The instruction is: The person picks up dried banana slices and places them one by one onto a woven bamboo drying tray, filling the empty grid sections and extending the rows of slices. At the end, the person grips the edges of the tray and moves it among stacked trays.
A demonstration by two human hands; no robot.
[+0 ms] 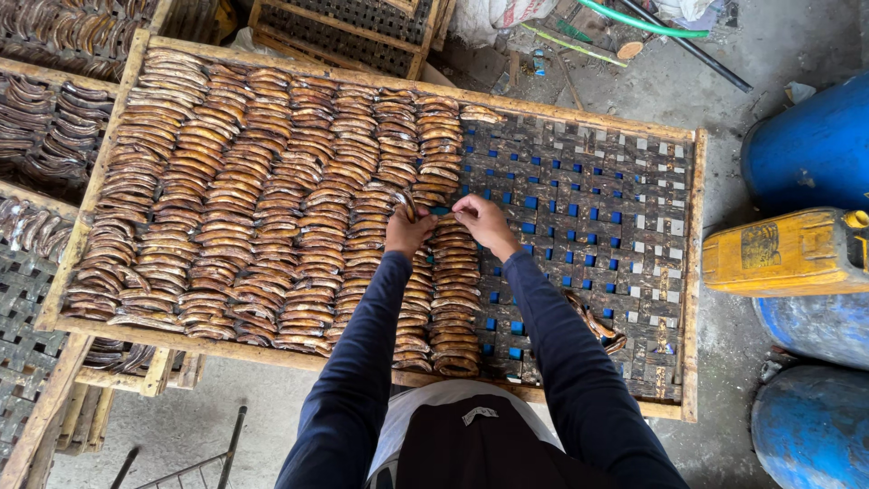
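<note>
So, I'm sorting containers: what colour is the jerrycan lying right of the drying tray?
Yellow, the jerrycan, clearest in the head view, lying between blue drums.

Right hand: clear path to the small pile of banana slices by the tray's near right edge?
Probably yes. The right hand is over bare lattice of the tray, and the small pile lies beside that forearm with nothing stacked between; it would just pull back.

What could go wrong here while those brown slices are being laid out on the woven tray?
1. The rows overlap tightly, so the left hand or right hand working in the gap near the last row could nudge neighbours out of line.
2. The woven tray has open gaps showing blue beneath; a small slice might slip or snag there.
3. A few loose slices lie near the right sleeve, which could sweep them off.
</note>
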